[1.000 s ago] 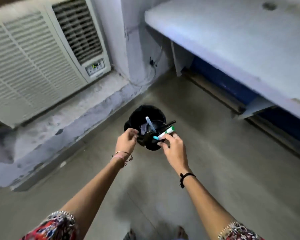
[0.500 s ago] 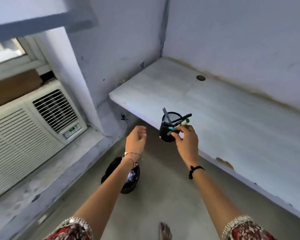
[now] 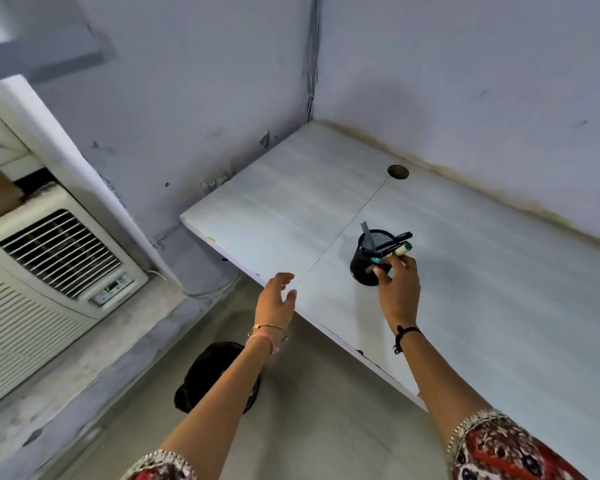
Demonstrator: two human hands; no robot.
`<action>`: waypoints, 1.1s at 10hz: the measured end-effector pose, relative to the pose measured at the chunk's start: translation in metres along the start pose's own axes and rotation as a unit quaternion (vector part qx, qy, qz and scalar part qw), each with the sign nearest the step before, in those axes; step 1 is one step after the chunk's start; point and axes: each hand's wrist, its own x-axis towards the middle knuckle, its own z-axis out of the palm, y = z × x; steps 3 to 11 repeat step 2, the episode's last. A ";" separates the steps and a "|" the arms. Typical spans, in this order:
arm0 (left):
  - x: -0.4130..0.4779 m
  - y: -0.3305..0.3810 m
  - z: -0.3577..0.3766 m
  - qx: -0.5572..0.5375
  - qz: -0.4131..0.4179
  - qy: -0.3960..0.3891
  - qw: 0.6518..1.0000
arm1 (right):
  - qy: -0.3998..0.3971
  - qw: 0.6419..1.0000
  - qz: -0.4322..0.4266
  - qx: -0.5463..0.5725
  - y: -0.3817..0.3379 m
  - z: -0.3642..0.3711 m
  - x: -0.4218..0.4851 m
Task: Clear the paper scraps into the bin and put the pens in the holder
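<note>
On desk (image 3: pixel 499 289): right hand (image 3: pixel 399 289) gripping holder (image 3: pixel 368 263) with pens (image 3: pixel 392 249); left hand (image 3: pixel 278 299) open, empty; no scraps visible; nearly done.

Left hand (image 3: pixel 277 301): reaching forward, fingers loosely spread, holding nothing. Right hand (image 3: pixel 397 284): extending farther right, fingers gripping, wrist raised.

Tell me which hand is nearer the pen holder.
Right. The right hand grips the pen holder over the desk; the left hand hangs open, apart, at the desk's edge.
</note>
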 end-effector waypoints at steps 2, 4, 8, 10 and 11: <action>0.003 -0.002 0.005 -0.043 -0.025 0.014 0.999 | 0.029 0.999 -0.002 0.021 0.009 0.004 -0.002; 0.003 -0.002 0.005 -0.043 -0.025 0.014 0.999 | 0.029 0.999 -0.002 0.021 0.009 0.004 -0.002; 0.003 -0.002 0.005 -0.043 -0.025 0.014 0.999 | 0.029 0.999 -0.002 0.021 0.009 0.004 -0.002; 0.003 -0.002 0.005 -0.043 -0.025 0.014 0.999 | 0.029 0.999 -0.002 0.021 0.009 0.004 -0.002; 0.003 -0.002 0.005 -0.043 -0.025 0.014 0.999 | 0.029 0.999 -0.002 0.021 0.009 0.004 -0.002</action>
